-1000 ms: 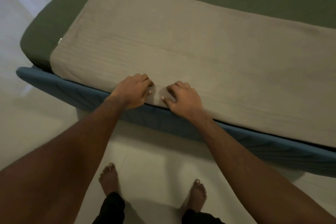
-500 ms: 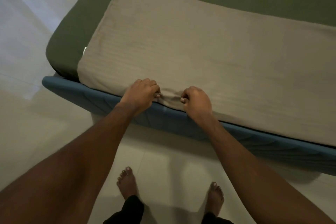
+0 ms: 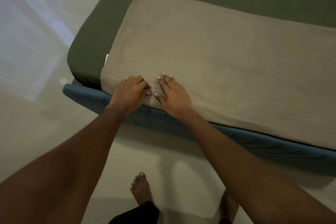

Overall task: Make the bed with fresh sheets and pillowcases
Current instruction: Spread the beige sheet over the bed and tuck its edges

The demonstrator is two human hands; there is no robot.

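My left hand (image 3: pixel 131 92) rests on the near edge of the folded tan sheet (image 3: pixel 218 60), close to its left corner. The fingers are curled under at the knuckles, the thumb tip against the cloth. I cannot tell whether they pinch a bit of fabric or only press on it. My right hand (image 3: pixel 173 95) lies just beside it, palm down, fingers straight and slightly spread, flat on the same sheet. The two hands are near each other but not touching, with a low ridge of cloth between them.

The tan sheet lies as a long folded strip along the near side of the bed, on top of the green fitted sheet (image 3: pixel 94 29) that covers the mattress. Its near edge runs along the blue bed frame (image 3: pixel 87 94). A small white tag (image 3: pixel 107 59) shows at its left edge.

I stand barefoot on the pale floor (image 3: pixel 36 114). My left foot (image 3: pixel 141 191) is in plain view; my right foot (image 3: pixel 230 205) is partly hidden behind my right forearm.
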